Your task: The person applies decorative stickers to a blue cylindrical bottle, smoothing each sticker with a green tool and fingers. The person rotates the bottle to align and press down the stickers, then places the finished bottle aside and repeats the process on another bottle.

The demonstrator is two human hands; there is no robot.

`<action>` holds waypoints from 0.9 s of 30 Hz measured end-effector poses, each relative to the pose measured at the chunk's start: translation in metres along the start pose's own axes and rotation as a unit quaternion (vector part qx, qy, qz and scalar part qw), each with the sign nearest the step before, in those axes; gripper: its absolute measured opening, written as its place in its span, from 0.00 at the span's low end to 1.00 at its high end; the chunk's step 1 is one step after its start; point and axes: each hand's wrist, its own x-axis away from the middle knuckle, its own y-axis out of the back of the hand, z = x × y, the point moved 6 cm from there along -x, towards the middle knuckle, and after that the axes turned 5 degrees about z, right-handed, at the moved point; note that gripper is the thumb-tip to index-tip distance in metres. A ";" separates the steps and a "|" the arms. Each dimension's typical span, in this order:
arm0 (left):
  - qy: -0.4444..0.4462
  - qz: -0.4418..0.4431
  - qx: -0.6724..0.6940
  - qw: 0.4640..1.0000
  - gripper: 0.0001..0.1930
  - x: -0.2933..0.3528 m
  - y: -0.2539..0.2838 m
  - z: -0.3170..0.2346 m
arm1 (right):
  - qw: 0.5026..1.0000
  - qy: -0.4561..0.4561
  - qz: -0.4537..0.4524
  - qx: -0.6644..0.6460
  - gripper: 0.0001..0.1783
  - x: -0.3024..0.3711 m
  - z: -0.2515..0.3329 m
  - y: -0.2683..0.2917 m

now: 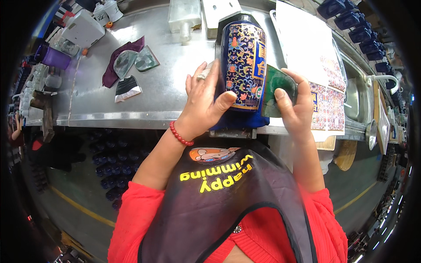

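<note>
A dark blue bottle (243, 65) with a colourful floral and gold pattern lies in front of me, its neck pointing away, in a holder (218, 50) mostly hidden behind it. My left hand (201, 94) is at the bottle's left side, fingers stretched out and thumb reaching to its lower edge. Something whitish shows at its fingers, too small to name. At the bottle's right side, my right hand (296, 98) pinches a flat green scraper (278, 90) between thumb and fingers. The scraper's left edge meets or nearly meets the bottle. Blue cloth (239, 120) shows below the bottle.
Patterned decal sheets (328, 107) and white paper (302, 39) lie to the right, before a sink (357, 101). On the metal bench (162, 87), a purple cloth (112, 72) and green pieces (147, 59) lie left. A clear container (184, 17) stands behind.
</note>
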 end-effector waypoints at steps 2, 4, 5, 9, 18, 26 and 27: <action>0.011 0.017 -0.039 0.999 0.55 -0.002 -0.003 -0.002 | 0.992 0.102 0.031 0.060 0.21 0.001 0.012 -0.002; 0.011 0.021 -0.027 0.999 0.54 -0.002 -0.003 -0.004 | 0.975 0.179 0.062 0.117 0.21 0.004 0.022 -0.004; 0.006 0.019 -0.026 0.999 0.54 -0.003 -0.002 -0.005 | 0.968 0.206 0.071 0.123 0.24 0.006 0.027 -0.006; -0.007 0.023 -0.015 1.000 0.52 -0.003 0.000 -0.005 | 0.943 0.277 0.116 0.141 0.22 0.023 0.038 -0.014; -0.082 -0.033 -0.038 0.995 0.48 0.001 0.009 -0.023 | 0.982 0.156 0.106 0.013 0.23 0.033 0.015 0.007; -0.247 -0.074 -0.377 0.890 0.33 0.008 -0.005 -0.059 | 0.993 0.094 0.027 -0.058 0.17 0.032 -0.004 0.016; -0.242 -0.086 -0.359 0.897 0.32 0.009 -0.005 -0.059 | 0.995 0.084 0.035 -0.045 0.16 0.033 -0.006 0.015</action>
